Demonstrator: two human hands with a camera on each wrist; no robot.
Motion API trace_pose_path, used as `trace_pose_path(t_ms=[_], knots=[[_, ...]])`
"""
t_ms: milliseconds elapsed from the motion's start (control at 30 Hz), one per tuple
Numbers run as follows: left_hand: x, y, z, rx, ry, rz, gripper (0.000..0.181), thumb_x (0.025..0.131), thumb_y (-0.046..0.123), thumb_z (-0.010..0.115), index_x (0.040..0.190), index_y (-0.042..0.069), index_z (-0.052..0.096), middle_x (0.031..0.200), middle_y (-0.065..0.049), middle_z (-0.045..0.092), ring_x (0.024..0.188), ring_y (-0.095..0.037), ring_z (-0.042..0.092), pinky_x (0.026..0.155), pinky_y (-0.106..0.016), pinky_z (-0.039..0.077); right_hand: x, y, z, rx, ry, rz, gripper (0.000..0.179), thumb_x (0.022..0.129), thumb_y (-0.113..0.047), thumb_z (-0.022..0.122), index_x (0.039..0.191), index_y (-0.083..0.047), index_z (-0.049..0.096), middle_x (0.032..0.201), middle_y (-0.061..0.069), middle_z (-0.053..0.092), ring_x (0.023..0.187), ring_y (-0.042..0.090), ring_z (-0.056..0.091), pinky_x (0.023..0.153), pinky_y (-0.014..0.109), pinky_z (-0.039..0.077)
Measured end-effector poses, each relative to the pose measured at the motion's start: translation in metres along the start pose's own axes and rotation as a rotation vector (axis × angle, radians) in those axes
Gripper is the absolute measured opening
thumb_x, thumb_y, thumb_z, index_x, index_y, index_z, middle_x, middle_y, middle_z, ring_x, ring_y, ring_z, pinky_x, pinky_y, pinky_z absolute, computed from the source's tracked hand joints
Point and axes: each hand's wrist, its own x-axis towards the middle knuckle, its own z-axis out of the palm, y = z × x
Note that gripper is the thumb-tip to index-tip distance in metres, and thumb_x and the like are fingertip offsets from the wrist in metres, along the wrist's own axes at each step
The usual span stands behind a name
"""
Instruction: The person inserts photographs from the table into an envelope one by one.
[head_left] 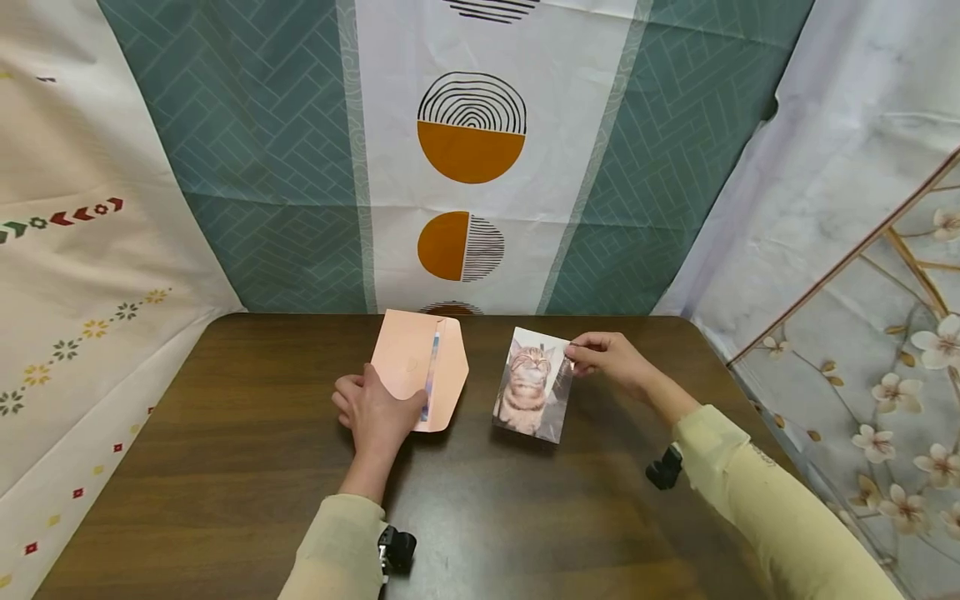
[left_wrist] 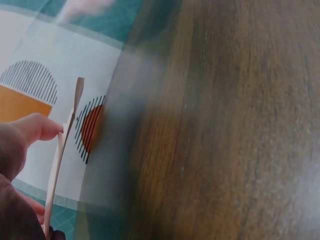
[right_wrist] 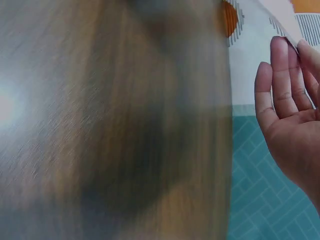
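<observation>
In the head view my left hand (head_left: 377, 410) grips a pink envelope (head_left: 401, 350) by its lower left part, thumb across the front. Its pointed flap (head_left: 450, 375) lies folded out to the right, and a strip of a bluish card (head_left: 431, 375) shows in the opening. Seen edge-on in the left wrist view, the envelope (left_wrist: 59, 160) runs between thumb and fingers. My right hand (head_left: 611, 360) pinches the upper right edge of a cat picture card (head_left: 528, 387), which faces me, slightly tilted. The right wrist view shows the right hand (right_wrist: 292, 105) with the card's thin edge between thumb and fingertips.
A dark brown wooden table (head_left: 225, 467) lies under both hands. Behind it hangs a patterned curtain (head_left: 480, 250), with more printed cloth at left and right. Each sleeve carries a small black wrist camera, one at the left (head_left: 397, 550) and one at the right (head_left: 664, 468).
</observation>
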Motion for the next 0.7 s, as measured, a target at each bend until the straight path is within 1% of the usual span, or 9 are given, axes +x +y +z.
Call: trace_pose_path(t_ms=[167, 267, 367, 400, 500, 633, 700], knots=[[0.0, 0.001, 0.002, 0.005, -0.001, -0.008, 0.095, 0.077, 0.034, 0.086, 0.15, -0.01, 0.045, 0.128, -0.028, 0.036, 0.124, -0.047, 0.03, 0.098, -0.063, 0.033, 0.011, -0.009, 0.004, 0.011, -0.007, 0.018, 0.024, 0.106, -0.019, 0.069, 0.115, 0.003, 0.073, 0.094, -0.001, 0.071, 0.086, 0.017, 0.069, 0.1, 0.054, 0.056], [-0.001, 0.002, 0.003, 0.002, -0.001, -0.008, 0.093, 0.077, 0.033, 0.086, 0.149, -0.01, 0.046, 0.128, -0.028, 0.037, 0.124, -0.046, 0.03, 0.098, -0.063, 0.033, 0.019, -0.013, 0.01, 0.01, -0.025, 0.026, 0.024, 0.106, -0.02, 0.069, 0.115, 0.001, 0.074, 0.096, -0.001, 0.069, 0.087, 0.016, 0.068, 0.103, 0.057, 0.054], [-0.002, 0.004, 0.004, -0.003, 0.001, -0.007, 0.094, 0.078, 0.033, 0.086, 0.151, -0.01, 0.045, 0.128, -0.029, 0.036, 0.124, -0.046, 0.03, 0.098, -0.063, 0.033, 0.029, -0.016, 0.019, 0.033, -0.039, 0.028, 0.02, 0.105, -0.02, 0.07, 0.112, -0.001, 0.074, 0.095, 0.0, 0.069, 0.087, 0.016, 0.068, 0.104, 0.059, 0.052], [-0.002, 0.004, 0.004, -0.005, 0.0, -0.009, 0.095, 0.078, 0.033, 0.086, 0.152, -0.01, 0.044, 0.129, -0.029, 0.036, 0.125, -0.046, 0.03, 0.098, -0.063, 0.033, 0.032, -0.017, 0.022, 0.043, -0.042, 0.026, 0.019, 0.105, -0.02, 0.071, 0.111, -0.002, 0.075, 0.095, 0.0, 0.07, 0.086, 0.016, 0.068, 0.104, 0.06, 0.052], [-0.002, 0.005, 0.004, -0.003, -0.005, -0.016, 0.098, 0.079, 0.033, 0.086, 0.155, -0.01, 0.042, 0.131, -0.03, 0.036, 0.126, -0.046, 0.03, 0.099, -0.063, 0.033, 0.044, -0.019, 0.033, 0.053, -0.056, 0.025, 0.017, 0.103, -0.021, 0.073, 0.108, -0.005, 0.076, 0.095, -0.001, 0.07, 0.085, 0.014, 0.068, 0.101, 0.055, 0.055], [-0.002, 0.007, 0.004, -0.005, -0.004, -0.018, 0.099, 0.08, 0.034, 0.086, 0.156, -0.01, 0.04, 0.131, -0.03, 0.036, 0.126, -0.046, 0.03, 0.099, -0.063, 0.033, 0.057, -0.021, 0.046, 0.052, -0.073, 0.034, 0.015, 0.102, -0.019, 0.075, 0.106, -0.004, 0.076, 0.091, -0.002, 0.07, 0.083, 0.015, 0.067, 0.096, 0.049, 0.058], [-0.002, 0.007, 0.004, -0.009, 0.0, -0.016, 0.099, 0.08, 0.034, 0.086, 0.156, -0.01, 0.041, 0.13, -0.029, 0.036, 0.126, -0.046, 0.03, 0.099, -0.063, 0.033, 0.063, -0.024, 0.052, 0.049, -0.074, 0.037, 0.015, 0.102, -0.017, 0.074, 0.105, -0.002, 0.075, 0.088, 0.0, 0.069, 0.081, 0.017, 0.067, 0.096, 0.05, 0.058]])
